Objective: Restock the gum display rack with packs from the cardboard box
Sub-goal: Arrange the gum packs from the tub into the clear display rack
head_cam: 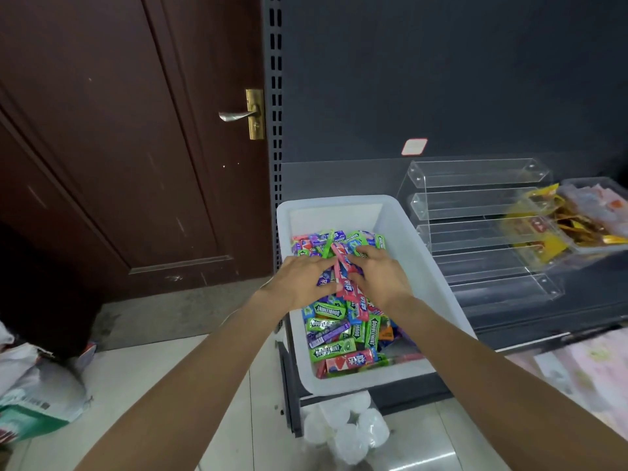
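A white plastic bin point(404, 232) sits on the dark shelf, filled with loose gum packs point(331, 348) in green, purple, blue and red. Both my hands are inside it, close together. My left hand point(300, 280) and my right hand point(382, 277) press in from either side on a small bunch of red gum packs point(346, 288) standing on edge between them, thumbs and fingers curled against it. Just right of the bin stands the clear acrylic tiered display rack point(482, 232), its steps holding no gum.
A clear tray of yellow and gold sachets point(577, 226) stands right of the rack. The dark shelf back panel point(441, 79) rises behind. A brown door point(119, 147) is at the left. Bags point(37, 396) and white cups point(343, 430) lie on the floor.
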{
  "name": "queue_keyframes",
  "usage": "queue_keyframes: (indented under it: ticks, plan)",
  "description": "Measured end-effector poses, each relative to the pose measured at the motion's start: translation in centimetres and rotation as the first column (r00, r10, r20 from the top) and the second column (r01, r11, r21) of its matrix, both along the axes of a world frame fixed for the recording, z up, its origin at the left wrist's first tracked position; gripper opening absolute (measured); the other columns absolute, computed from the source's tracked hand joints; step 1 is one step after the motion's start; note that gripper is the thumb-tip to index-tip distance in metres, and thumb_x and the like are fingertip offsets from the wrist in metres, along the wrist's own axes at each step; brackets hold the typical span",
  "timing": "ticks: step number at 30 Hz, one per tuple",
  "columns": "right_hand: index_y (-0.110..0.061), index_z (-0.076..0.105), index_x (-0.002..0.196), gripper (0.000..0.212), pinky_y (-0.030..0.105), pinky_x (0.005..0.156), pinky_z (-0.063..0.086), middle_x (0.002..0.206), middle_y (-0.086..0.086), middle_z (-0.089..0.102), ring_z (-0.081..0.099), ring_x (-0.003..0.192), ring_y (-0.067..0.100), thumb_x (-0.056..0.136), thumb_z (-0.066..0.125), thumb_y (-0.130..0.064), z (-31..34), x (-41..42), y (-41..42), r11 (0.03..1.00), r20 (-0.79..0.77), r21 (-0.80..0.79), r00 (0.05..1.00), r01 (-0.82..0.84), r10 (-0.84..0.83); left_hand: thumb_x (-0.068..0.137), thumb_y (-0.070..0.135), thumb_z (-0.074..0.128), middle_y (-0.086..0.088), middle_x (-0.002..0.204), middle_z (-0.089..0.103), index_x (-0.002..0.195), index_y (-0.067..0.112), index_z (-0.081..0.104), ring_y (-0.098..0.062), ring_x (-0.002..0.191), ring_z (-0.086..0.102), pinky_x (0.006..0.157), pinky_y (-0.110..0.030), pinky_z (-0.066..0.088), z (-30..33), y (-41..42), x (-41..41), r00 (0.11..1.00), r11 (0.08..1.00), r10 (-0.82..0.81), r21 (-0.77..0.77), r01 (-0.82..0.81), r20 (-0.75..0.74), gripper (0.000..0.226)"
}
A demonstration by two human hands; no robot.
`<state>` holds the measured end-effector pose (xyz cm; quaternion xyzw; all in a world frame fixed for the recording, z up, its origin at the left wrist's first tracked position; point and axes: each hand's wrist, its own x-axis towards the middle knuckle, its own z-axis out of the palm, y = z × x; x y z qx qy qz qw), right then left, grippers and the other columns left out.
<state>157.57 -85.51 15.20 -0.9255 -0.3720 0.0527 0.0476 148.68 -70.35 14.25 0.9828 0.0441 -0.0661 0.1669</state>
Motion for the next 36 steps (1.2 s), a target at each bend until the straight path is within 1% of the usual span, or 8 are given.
queue_keyframes:
  ticks: [5, 9, 16, 21, 23, 25, 33, 36]
  plan:
    - [-0.02, 0.06, 0.125, 0.032, 0.035, 0.091, 0.048, 0.126, 0.0, 0.057, 0.055, 0.112, 0.022, 0.097, 0.048, -0.028, 0.0, -0.2, -0.8, 0.982, 0.019, 0.188, 1.0, 0.003, -0.007, 0.093, 0.044, 0.049, -0.001, 0.123, 0.06, 0.129, 0.025, 0.053, -0.02, 0.114, 0.054, 0.099, -0.038, 0.039, 0.0, 0.1, 0.9, 0.988, 0.966, 0.134, -0.231, -0.114, 0.074, 0.041]
    - [-0.02, 0.063, 0.122, 0.031, 0.033, 0.086, 0.049, 0.122, -0.001, 0.061, 0.057, 0.108, 0.02, 0.096, 0.049, -0.031, 0.1, -1.0, -1.0, 0.961, -0.006, 0.275, 1.0, 0.029, -0.029, 0.096, 0.035, 0.048, -0.01, 0.102, 0.07, 0.105, 0.009, 0.067, -0.023, 0.099, 0.063, 0.093, -0.037, 0.047, 0.7, -0.8, 2.2, 0.944, 0.777, 0.331, -0.567, -0.274, -0.002, 0.033]
    - [-0.023, 0.058, 0.127, 0.036, 0.029, 0.099, 0.04, 0.132, -0.001, 0.053, 0.043, 0.124, 0.017, 0.092, 0.056, -0.032, -0.1, -0.7, -1.4, 0.977, -0.128, 0.215, 0.991, 0.003, 0.026, 0.084, 0.019, 0.065, -0.004, 0.057, 0.043, 0.058, 0.011, 0.047, -0.016, 0.053, 0.041, 0.053, -0.026, 0.034, 1.1, -1.9, 4.4, 0.844, 0.652, 0.517, -0.572, -0.497, -0.144, 0.033]
    - [-0.02, 0.06, 0.126, 0.033, 0.026, 0.106, 0.035, 0.137, -0.001, 0.05, 0.043, 0.126, 0.015, 0.092, 0.057, -0.02, -0.1, 0.4, -2.5, 0.974, -0.227, 0.227, 0.971, -0.016, 0.069, 0.079, 0.01, 0.069, -0.007, 0.08, 0.057, 0.064, 0.018, 0.056, -0.02, 0.077, 0.055, 0.073, -0.026, 0.042, 1.2, -2.2, 4.8, 0.817, 0.613, 0.553, -0.585, -0.531, -0.162, 0.022]
    - [-0.019, 0.058, 0.127, 0.035, 0.023, 0.107, 0.03, 0.138, -0.001, 0.048, 0.043, 0.127, 0.014, 0.092, 0.058, -0.022, 0.1, 0.8, -2.9, 0.972, -0.236, 0.236, 0.97, -0.002, 0.059, 0.08, 0.006, 0.069, -0.009, 0.094, 0.065, 0.089, 0.011, 0.067, -0.021, 0.09, 0.06, 0.079, -0.023, 0.044, 1.7, -1.9, 4.5, 0.803, 0.545, 0.582, -0.671, -0.503, -0.129, 0.011]
    - [-0.018, 0.055, 0.131, 0.04, 0.025, 0.11, 0.026, 0.141, -0.001, 0.044, 0.038, 0.131, 0.015, 0.092, 0.058, -0.025, 0.1, 1.3, -2.9, 0.976, -0.238, 0.219, 0.969, -0.012, 0.066, 0.082, 0.002, 0.067, -0.009, 0.105, 0.066, 0.113, 0.005, 0.064, -0.017, 0.094, 0.06, 0.077, -0.016, 0.045, 2.4, -1.7, 3.6, 0.782, 0.505, 0.62, -0.728, -0.464, -0.068, 0.031]
    - [-0.028, 0.035, 0.143, 0.083, 0.04, 0.113, 0.026, 0.15, 0.0, 0.025, 0.021, 0.138, 0.019, 0.073, 0.071, -0.053, 0.5, 1.9, -1.4, 0.958, -0.238, -0.007, 0.931, -0.287, 0.278, 0.087, 0.007, 0.062, -0.001, 0.098, 0.064, 0.115, 0.011, 0.066, -0.009, 0.087, 0.055, 0.076, -0.022, 0.045, 3.5, 0.0, -0.1, 0.743, 0.595, 0.665, -0.655, -0.466, 0.076, 0.028]
    - [-0.027, 0.035, 0.144, 0.079, 0.038, 0.111, 0.029, 0.147, -0.003, 0.031, 0.028, 0.136, 0.018, 0.077, 0.068, -0.052, 0.5, 2.1, -0.9, 0.934, -0.127, -0.081, 0.933, -0.347, 0.336, 0.089, 0.009, 0.06, -0.004, 0.102, 0.065, 0.116, 0.011, 0.065, -0.01, 0.088, 0.056, 0.073, -0.023, 0.047, 3.3, -0.1, -0.7, 0.754, 0.601, 0.653, -0.649, -0.466, 0.064, 0.028]
